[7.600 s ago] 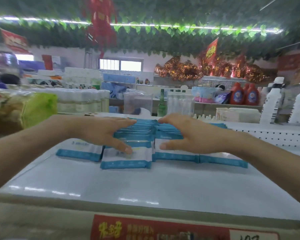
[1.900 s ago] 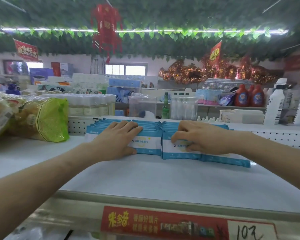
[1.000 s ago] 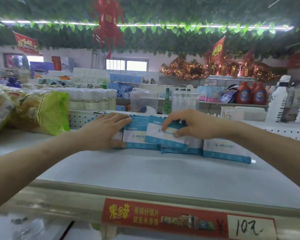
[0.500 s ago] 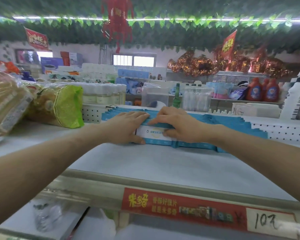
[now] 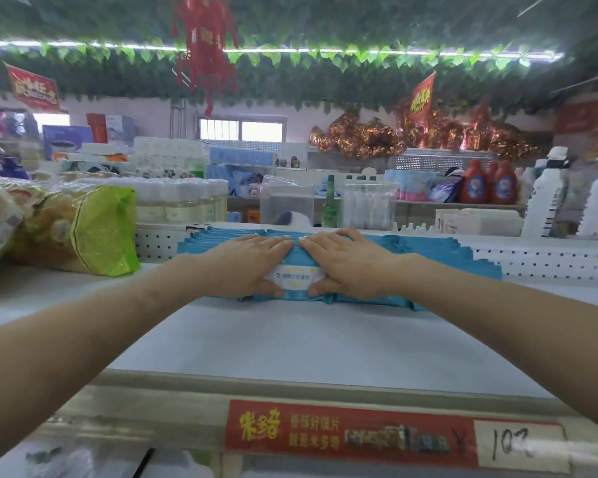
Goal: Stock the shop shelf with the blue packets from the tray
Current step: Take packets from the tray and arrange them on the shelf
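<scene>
Head view. Both forearms reach in over the front edge of the white shelf (image 5: 290, 343) to a row of blue packets (image 5: 442, 253) at its back. The packets stand packed together on edge, fanned out left and right, with the rearmost against the perforated back panel (image 5: 539, 265). The front packet (image 5: 294, 278) faces out and shows a white label with blue print between the two hands. Left hand (image 5: 246, 267): fingers laid flat and close together across the packet tops, thumb pressed against the front packet's face. Right hand (image 5: 351, 267): same pose mirrored, fingers flat over the tops, thumb on the front face. The fingertips of the two hands nearly meet at the middle of the row. Neither hand curls round a packet; both press. On the shelf to the left, near the row but apart from it, lies a green-and-clear bag (image 5: 94, 229). A red price strip (image 5: 342, 432) runs along the shelf's front edge, with a handwritten white tag (image 5: 513, 443) at its right end. White bottles (image 5: 549, 198) and red bottles (image 5: 487, 182) stand beyond the panel, far right.
</scene>
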Action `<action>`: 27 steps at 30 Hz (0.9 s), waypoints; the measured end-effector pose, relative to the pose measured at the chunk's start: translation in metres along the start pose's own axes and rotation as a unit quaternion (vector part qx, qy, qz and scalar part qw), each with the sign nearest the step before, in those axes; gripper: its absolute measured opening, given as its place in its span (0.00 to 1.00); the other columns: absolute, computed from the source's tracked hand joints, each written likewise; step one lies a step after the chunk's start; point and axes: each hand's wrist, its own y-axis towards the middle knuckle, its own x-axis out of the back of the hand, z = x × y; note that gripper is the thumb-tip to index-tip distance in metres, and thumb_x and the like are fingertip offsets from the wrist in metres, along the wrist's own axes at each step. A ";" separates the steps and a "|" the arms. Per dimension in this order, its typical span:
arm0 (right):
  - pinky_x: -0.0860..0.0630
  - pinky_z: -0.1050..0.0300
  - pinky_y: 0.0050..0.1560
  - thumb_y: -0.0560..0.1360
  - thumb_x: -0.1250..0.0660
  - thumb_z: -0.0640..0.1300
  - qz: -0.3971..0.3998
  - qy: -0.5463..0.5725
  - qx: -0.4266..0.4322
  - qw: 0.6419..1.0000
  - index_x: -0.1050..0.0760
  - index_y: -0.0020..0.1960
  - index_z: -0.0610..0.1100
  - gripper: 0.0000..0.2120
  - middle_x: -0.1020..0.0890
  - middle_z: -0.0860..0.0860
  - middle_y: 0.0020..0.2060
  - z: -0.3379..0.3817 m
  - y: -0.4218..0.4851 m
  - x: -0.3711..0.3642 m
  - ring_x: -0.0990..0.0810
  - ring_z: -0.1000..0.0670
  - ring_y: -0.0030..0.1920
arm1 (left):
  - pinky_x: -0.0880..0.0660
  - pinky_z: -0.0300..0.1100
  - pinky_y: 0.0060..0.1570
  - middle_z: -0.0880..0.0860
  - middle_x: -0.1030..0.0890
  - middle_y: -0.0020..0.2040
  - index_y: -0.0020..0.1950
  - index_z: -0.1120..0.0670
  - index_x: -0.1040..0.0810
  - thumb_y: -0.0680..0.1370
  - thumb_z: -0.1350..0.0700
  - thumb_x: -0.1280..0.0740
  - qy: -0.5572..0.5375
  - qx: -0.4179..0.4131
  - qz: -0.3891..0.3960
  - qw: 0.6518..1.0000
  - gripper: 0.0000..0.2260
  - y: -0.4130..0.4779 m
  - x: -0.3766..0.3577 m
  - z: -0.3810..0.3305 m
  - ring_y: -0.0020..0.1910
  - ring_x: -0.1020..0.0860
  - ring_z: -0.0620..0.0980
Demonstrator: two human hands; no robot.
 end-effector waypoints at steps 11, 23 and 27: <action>0.42 0.43 0.79 0.66 0.35 0.79 0.062 0.220 -0.245 0.942 0.52 0.83 0.57 0.55 0.47 0.55 0.83 -0.130 -0.131 0.010 0.44 0.49 0.81 | 0.53 0.44 0.79 0.51 0.54 0.85 0.84 0.54 0.58 0.75 0.26 0.39 -0.014 -0.061 -0.069 0.996 0.51 0.034 0.029 -0.070 0.83 0.50 0.50; 0.27 0.54 0.69 0.61 0.20 0.70 0.148 0.424 -0.290 0.845 0.51 0.79 0.59 0.58 0.28 0.60 0.65 -0.159 -0.173 -0.046 0.26 0.55 0.63 | 0.30 0.53 0.72 0.50 0.41 0.82 0.80 0.52 0.44 0.72 0.23 0.38 -0.009 -0.043 -0.013 0.999 0.48 0.090 0.026 -0.107 0.77 0.34 0.54; 0.25 0.52 0.69 0.60 0.18 0.68 0.123 0.463 -0.284 0.831 0.49 0.79 0.58 0.58 0.27 0.60 0.64 -0.162 -0.170 -0.053 0.25 0.55 0.63 | 0.34 0.51 0.75 0.48 0.48 0.84 0.83 0.51 0.51 0.73 0.23 0.39 0.005 -0.037 0.008 0.999 0.49 0.087 0.028 -0.106 0.79 0.38 0.53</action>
